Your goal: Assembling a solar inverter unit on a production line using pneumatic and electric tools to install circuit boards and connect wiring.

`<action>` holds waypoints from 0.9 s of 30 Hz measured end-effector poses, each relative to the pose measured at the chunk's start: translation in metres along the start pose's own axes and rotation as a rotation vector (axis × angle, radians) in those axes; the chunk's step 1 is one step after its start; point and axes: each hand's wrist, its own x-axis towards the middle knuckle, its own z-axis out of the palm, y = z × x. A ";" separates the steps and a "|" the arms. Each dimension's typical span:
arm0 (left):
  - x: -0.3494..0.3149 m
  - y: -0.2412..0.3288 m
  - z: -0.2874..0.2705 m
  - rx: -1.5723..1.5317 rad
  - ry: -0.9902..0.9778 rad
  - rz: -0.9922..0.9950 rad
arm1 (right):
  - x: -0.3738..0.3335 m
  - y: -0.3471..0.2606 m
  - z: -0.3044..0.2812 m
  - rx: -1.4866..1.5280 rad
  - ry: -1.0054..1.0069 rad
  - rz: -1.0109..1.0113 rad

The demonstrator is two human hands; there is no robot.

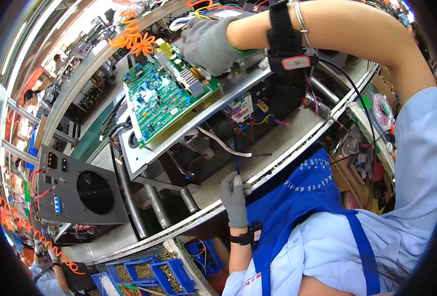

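My left hand (234, 200), in a grey glove, is closed near the conveyor's front edge. Its fingertips pinch a thin blue wire-like strand (237, 160) that rises toward the open black chassis (273, 98). My right hand (206, 45), gloved too, curls over the far side of a green circuit board (166, 101), beside its heat sinks. What its fingers hold is hidden. The board is on a metal plate (179, 143), which lies tilted over the chassis. A white flat cable (223, 143) hangs out beneath the plate, near a dark-tipped lead.
A grey unit with a round fan (94, 192) sits at left on the rollers (157, 207). Blue bins (171, 277) of small metal parts stand below. Orange coiled hoses (134, 37) hang at the back. Another person's hand (51, 251) shows at lower left.
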 end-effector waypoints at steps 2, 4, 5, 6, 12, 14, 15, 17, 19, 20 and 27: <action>-0.003 0.002 0.001 0.016 -0.009 -0.015 | -0.001 0.000 0.001 -0.041 0.012 0.034; -0.005 0.003 0.001 0.016 -0.020 -0.010 | -0.001 0.001 0.000 -0.089 0.028 0.058; -0.006 0.002 0.000 0.028 -0.018 -0.015 | 0.000 0.001 -0.001 -0.092 0.042 0.083; -0.007 0.001 0.000 0.041 -0.007 -0.026 | 0.000 0.005 -0.002 -0.094 0.057 0.107; -0.008 -0.007 -0.002 -0.014 -0.007 -0.005 | -0.010 0.022 -0.008 0.176 0.084 0.166; -0.007 -0.008 -0.003 0.007 0.010 -0.027 | -0.013 0.025 -0.008 0.273 0.076 0.173; -0.007 -0.008 -0.003 -0.002 0.010 -0.023 | -0.014 0.025 -0.008 0.387 0.079 0.156; -0.010 -0.003 -0.003 0.021 0.009 -0.032 | -0.015 0.027 -0.007 0.476 0.118 0.155; -0.012 0.008 0.000 0.033 0.009 -0.035 | -0.012 0.026 -0.005 0.390 0.116 0.181; -0.014 0.015 0.002 0.034 -0.001 -0.016 | -0.012 0.026 -0.004 0.393 0.115 0.182; 0.004 0.094 0.042 0.011 -0.233 0.177 | -0.014 0.031 -0.004 0.233 0.099 0.027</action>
